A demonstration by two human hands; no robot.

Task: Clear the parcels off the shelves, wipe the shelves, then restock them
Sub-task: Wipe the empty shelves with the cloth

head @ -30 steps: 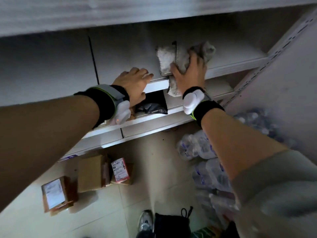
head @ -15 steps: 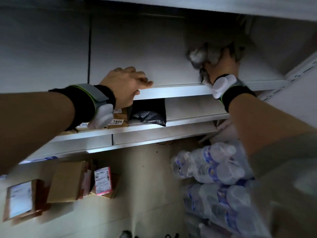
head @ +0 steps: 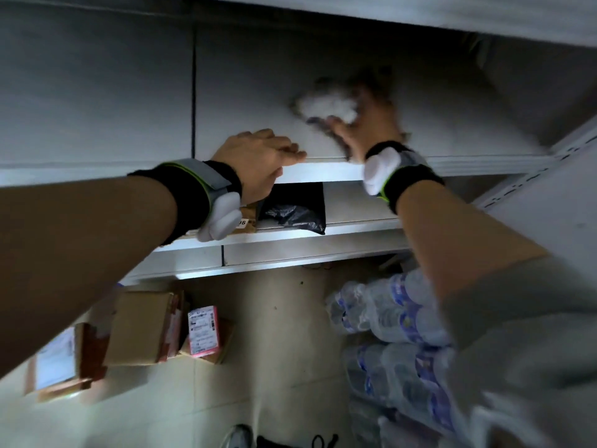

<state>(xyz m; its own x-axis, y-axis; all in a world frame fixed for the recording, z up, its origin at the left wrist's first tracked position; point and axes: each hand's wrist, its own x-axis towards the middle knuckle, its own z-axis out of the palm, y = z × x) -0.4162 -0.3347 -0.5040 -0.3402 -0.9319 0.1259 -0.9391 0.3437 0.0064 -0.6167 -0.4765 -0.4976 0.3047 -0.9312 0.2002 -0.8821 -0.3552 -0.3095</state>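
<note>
Wiping step now. My right hand [head: 371,127] presses the rag [head: 326,106] flat on the upper shelf [head: 323,171], fingers clamped on it, blurred. Left hand [head: 258,160] curls over the shelf's front lip w/ nothing in it, bracing. I'd use long overlapping passes, back to front, incl. the far corner. Parcels [head: 142,331] sit on the floor; a black bag [head: 294,211] on the shelf below. Bottled water packs [head: 387,318] crowd my right side.

The right hand [head: 371,124] has pushed the rag [head: 326,106] back from the front edge, deeper onto the shelf [head: 252,101], then a bit to the left (both look blurry). The rag was hanging over the edge a second ago, and now it lies all on top.
</note>
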